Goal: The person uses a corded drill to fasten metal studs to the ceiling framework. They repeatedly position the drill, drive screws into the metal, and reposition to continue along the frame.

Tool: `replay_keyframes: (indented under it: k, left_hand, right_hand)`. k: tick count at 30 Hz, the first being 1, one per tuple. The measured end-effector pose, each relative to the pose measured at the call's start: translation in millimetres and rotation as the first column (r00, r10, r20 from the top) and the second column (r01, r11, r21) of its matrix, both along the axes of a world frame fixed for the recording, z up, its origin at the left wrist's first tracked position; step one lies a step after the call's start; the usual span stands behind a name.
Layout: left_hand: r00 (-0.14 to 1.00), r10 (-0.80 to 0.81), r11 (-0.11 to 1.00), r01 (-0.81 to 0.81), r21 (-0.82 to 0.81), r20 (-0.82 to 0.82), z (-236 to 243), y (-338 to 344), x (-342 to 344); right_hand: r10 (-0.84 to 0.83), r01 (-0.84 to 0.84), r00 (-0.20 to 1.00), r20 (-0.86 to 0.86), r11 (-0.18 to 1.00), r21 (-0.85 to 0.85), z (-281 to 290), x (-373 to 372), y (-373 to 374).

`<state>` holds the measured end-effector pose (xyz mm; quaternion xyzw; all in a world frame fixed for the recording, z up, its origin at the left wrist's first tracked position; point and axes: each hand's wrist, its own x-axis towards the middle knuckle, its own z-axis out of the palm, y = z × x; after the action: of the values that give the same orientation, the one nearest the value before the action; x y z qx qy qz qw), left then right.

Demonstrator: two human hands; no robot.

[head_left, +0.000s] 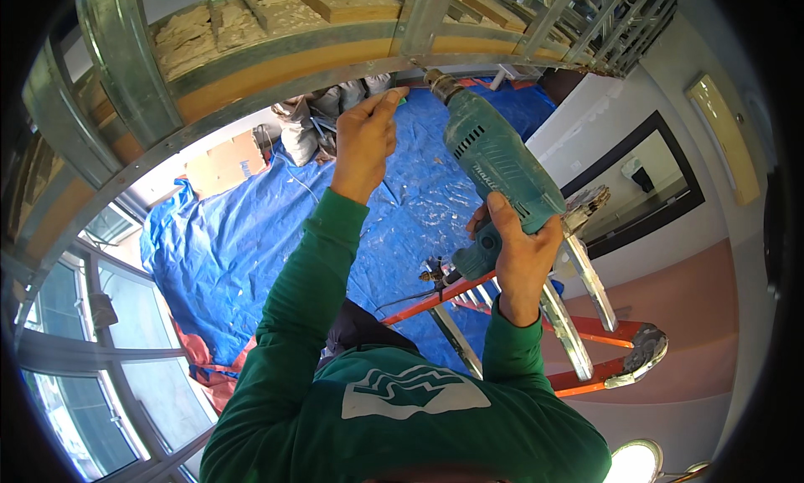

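1. Glazed windows are lining the far left of the room, and a blue sheet is covering the floor beside them, wrinkling and showing pale specks.
2. At upper left, metal studs are already standing along a curving metal rail. Timber and crumbly, pale material are showing behind, so this framing seems to be in place but uncovered.
3. Beyond the rail, a cardboard sheet and filled bags are resting low down.
4. The left hand is hovering just left of the drill's front end, its fingers curling narrowly, with thumb and index finger meeting. Whether they are pinching something small, I cannot tell.
5. Right of it, a teal power drill is tilting up and leftward, its chuck pointing at the rail. Whether the tip is touching metal, or any hole is finished, is not showing clearly.
6. The right hand is wrapping its fingers around the drill's handle.
7. Below and rightward, an orange-and-metal stepladder is standing; farther right, a dark-framed panel is sitting in the wall.
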<state>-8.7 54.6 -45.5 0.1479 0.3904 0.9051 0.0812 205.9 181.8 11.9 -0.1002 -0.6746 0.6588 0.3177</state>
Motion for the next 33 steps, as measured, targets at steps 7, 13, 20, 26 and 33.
replay_keyframes:
  k: [7, 13, 20, 26, 33]
  left_hand:
    - [0.996, -0.087, 0.995, 0.086, 0.046, 0.022, 4.4, 7.9, -2.5]
    - [0.994, -0.047, 0.994, 0.037, 0.102, 0.098, -2.6, 3.4, 8.8]
    - [0.984, -0.153, 0.969, 0.132, 0.21, 0.089, 18.2, 7.7, -3.5]
    - [0.968, -0.226, 0.937, 0.185, 0.296, 0.109, 31.8, 19.7, -14.3]
    - [0.911, -0.363, 0.861, 0.249, 0.443, 0.194, 34.2, 20.5, -17.4]
  right_hand:
    - [0.02, -0.02, 0.999, -0.047, 1.0, 0.016, -3.2, -2.0, -4.1]
    - [0.0, 0.002, 1.0, -0.028, 0.997, 0.075, -6.3, -1.1, -1.6]
    - [0.001, 0.001, 0.999, -0.033, 0.999, 0.053, -1.4, 4.0, 0.7]
    - [0.023, -0.021, 0.999, -0.048, 0.999, 0.045, -1.2, 4.0, 4.7]
    - [0.02, -0.018, 0.999, -0.044, 0.999, 0.046, -1.4, 5.5, 8.7]
